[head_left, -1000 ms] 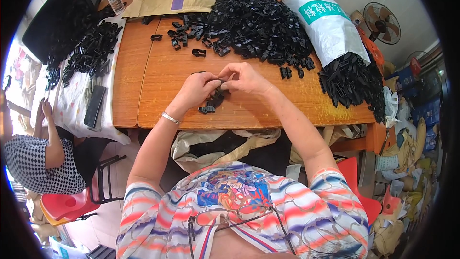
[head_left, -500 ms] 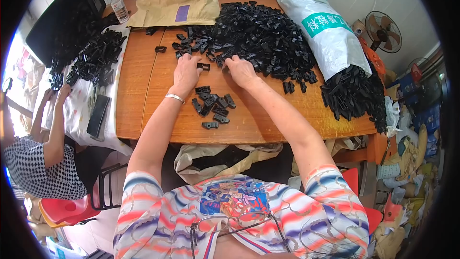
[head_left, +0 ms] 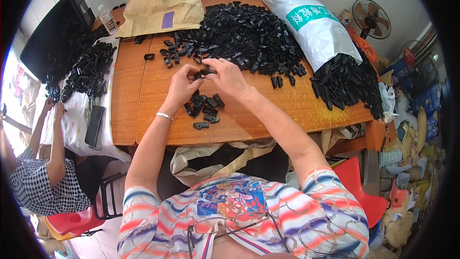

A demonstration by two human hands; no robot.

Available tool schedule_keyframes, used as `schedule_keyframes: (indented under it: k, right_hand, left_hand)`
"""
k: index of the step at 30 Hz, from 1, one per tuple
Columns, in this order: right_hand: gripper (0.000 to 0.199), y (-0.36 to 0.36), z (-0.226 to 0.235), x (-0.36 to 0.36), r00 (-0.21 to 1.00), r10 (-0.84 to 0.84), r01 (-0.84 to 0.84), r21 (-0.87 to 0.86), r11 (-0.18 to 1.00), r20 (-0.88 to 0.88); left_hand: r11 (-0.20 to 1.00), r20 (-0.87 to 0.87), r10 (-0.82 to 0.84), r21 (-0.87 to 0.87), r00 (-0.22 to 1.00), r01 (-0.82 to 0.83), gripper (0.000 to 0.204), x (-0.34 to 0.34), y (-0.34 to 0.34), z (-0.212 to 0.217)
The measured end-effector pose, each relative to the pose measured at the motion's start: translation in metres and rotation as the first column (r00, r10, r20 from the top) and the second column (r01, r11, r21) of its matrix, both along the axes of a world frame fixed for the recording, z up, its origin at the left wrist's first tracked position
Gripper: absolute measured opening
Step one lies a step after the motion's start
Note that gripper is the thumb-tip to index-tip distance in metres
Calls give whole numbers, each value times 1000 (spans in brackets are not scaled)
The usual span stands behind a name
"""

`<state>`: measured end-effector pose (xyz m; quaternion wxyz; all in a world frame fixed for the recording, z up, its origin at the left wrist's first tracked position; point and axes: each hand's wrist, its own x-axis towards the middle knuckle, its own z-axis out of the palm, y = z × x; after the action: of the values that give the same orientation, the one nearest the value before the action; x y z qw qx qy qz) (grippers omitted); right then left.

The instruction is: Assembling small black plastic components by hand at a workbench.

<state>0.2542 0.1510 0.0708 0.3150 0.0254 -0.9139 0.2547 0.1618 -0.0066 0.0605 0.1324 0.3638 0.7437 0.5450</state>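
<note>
My left hand (head_left: 184,86) and my right hand (head_left: 228,79) meet above the wooden table (head_left: 249,112). Both are closed around small black plastic pieces (head_left: 205,72) between the fingertips; whether these are one joined part or two, I cannot tell. Just below my hands lies a small group of black plastic parts (head_left: 210,110). Beyond them spreads a large heap of similar black parts (head_left: 251,33), with a few strays at its left edge.
A brown paper sack (head_left: 160,7) stands at the back left. On the right, a white sack (head_left: 316,29) spills longer black pieces (head_left: 342,84). A co-worker's hands (head_left: 53,105) are at another black pile (head_left: 88,69) on the left. A fan (head_left: 371,18) stands back right.
My hands have come together from either side of the loose parts, bringing black pieces to meet between the fingertips. The whole view has shifted slightly.
</note>
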Motion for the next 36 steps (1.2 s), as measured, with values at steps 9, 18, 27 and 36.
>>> schedule_keyframes:
  k: [9,18,27,36]
  right_hand:
    - [22,-5,1,20,998,62,-55,181,982,-34]
    - [26,-23,27,31,999,37,-37,-7,999,-17]
    - [25,-21,15,32,998,53,-54,51,997,19]
    - [31,-29,4,38,863,303,73,-695,716,403]
  left_hand:
    - [986,234,-81,163,969,43,25,22,-15,16]
    - [960,294,-140,273,945,58,26,23,-20,13]
    - [947,345,-203,308,916,94,26,32,-20,13]
    - [972,321,-153,217,935,85,20,45,-24,-6]
